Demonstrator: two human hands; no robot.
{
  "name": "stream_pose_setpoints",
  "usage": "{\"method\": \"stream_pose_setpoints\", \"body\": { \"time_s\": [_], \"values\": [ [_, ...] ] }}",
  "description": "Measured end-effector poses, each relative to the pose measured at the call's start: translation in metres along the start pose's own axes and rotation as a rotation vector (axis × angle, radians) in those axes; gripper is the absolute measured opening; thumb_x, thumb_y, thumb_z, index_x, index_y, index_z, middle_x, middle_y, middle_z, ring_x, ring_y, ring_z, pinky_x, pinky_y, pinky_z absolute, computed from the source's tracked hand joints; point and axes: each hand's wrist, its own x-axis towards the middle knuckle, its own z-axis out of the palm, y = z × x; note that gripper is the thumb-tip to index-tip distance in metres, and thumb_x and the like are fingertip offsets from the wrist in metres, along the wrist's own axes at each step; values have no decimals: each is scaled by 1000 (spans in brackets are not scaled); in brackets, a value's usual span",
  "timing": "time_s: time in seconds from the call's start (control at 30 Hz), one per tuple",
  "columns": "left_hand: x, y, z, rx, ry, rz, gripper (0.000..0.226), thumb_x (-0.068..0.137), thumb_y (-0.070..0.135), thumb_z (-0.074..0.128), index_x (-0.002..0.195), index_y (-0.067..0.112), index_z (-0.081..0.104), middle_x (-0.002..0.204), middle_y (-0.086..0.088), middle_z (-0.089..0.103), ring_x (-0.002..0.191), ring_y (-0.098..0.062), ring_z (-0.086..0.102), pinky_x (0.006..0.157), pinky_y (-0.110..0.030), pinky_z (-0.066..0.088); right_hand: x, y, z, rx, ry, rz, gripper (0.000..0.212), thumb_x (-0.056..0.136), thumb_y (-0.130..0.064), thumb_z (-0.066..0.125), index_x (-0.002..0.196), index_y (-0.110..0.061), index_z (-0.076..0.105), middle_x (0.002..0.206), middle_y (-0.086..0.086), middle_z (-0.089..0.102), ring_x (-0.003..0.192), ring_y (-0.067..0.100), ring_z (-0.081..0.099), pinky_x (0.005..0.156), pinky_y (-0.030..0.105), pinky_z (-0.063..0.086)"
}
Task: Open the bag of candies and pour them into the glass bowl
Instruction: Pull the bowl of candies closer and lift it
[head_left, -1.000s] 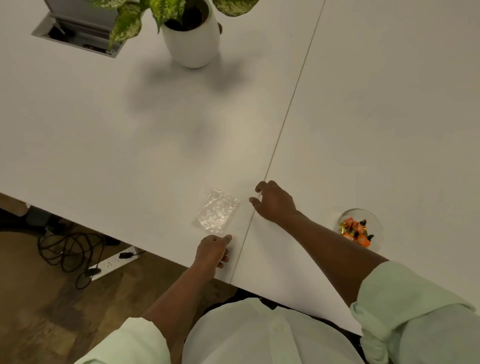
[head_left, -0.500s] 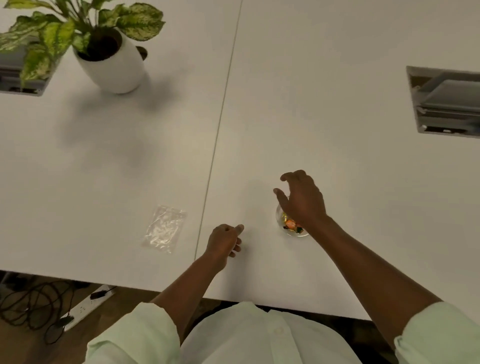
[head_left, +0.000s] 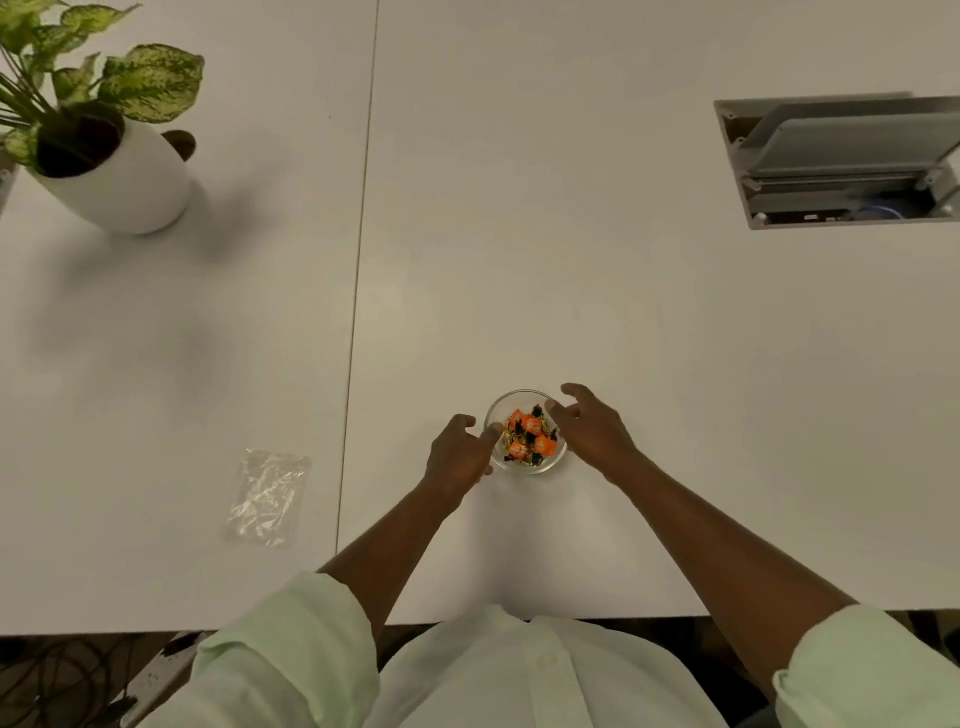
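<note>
A small glass bowl (head_left: 525, 469) stands on the white table (head_left: 571, 260), near its front edge. Orange and dark wrapped candies (head_left: 531, 437) lie inside it. My left hand (head_left: 460, 456) curls against the bowl's left rim, with a fingertip touching the glass. My right hand (head_left: 593, 429) rests on the right rim, thumb at the edge and fingers spread behind. The bowl sits held between both hands. A clear plastic bag (head_left: 267, 497) lies flat and empty on the table to the left, apart from both hands.
A potted plant in a white pot (head_left: 122, 189) stands at the far left. An open cable hatch (head_left: 841, 166) is sunk in the table at the far right. A seam (head_left: 358, 260) runs between two tabletops. The table's front edge (head_left: 623, 616) is close to my body.
My left hand left the bag and came right to the bowl's left rim. My right hand went from the seam to the bowl. The view swung right.
</note>
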Motion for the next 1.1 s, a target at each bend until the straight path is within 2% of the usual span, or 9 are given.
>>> {"method": "stream_pose_setpoints", "body": {
  "time_s": [0.2,0.33,0.5,0.6,0.63,0.7,0.8,1.0,1.1],
  "values": [
    [4,8,12,41,-49,-19,39,94,22,58,132,17,52,113,-11,69,76,-23,73,60,-29,57,2,7,3,58,-39,17,35,99,-36,52,131,-25,61,113,5,69,104,24,67,92,45,57],
    [4,10,15,62,-64,0,36,92,10,50,127,18,52,116,-15,66,90,-33,73,67,-36,62,7,6,3,3,-21,-8,31,101,-28,48,124,-21,66,116,6,70,104,24,66,86,38,56],
    [12,19,10,67,-45,19,36,92,7,49,126,20,54,117,-16,66,95,-36,71,61,-34,61,16,-1,2,-67,-6,-60,31,103,-23,45,126,-17,66,118,9,72,105,24,66,81,31,51],
    [23,32,4,95,-10,42,38,91,7,50,127,19,54,116,-14,67,90,-35,73,55,-29,58,26,-10,-1,-72,26,-87,31,103,-24,45,125,-17,66,116,9,73,104,23,67,79,29,49],
    [28,37,3,103,7,51,39,91,8,50,128,19,54,115,-14,68,89,-34,73,56,-31,60,31,-15,-3,-67,38,-90,31,103,-24,45,125,-17,66,115,9,73,100,22,66,77,29,48],
    [38,49,-1,122,40,81,42,90,8,51,131,18,54,114,-15,68,92,-35,73,70,-41,63,40,-25,-7,-51,69,-103,30,102,-25,47,123,-17,67,113,8,73,94,19,64,75,28,46],
    [56,70,-6,141,69,127,44,90,9,52,133,16,53,119,-17,66,103,-38,69,85,-50,60,57,-45,-15,-22,109,-109,28,100,-27,50,120,-16,67,113,9,72,99,23,67,77,29,50],
    [96,115,-18,172,131,206,47,89,6,51,136,14,52,120,-18,65,106,-37,67,88,-49,59,100,-87,-31,-12,152,-126,30,96,-21,52,122,-16,66,115,10,72,104,27,68,78,30,51],
    [121,139,-24,179,169,241,48,89,5,49,136,14,52,117,-15,66,101,-34,67,77,-40,59,128,-109,-41,-17,175,-140,31,96,-19,51,123,-16,66,117,11,71,104,29,68,81,34,56]
  ]
}}
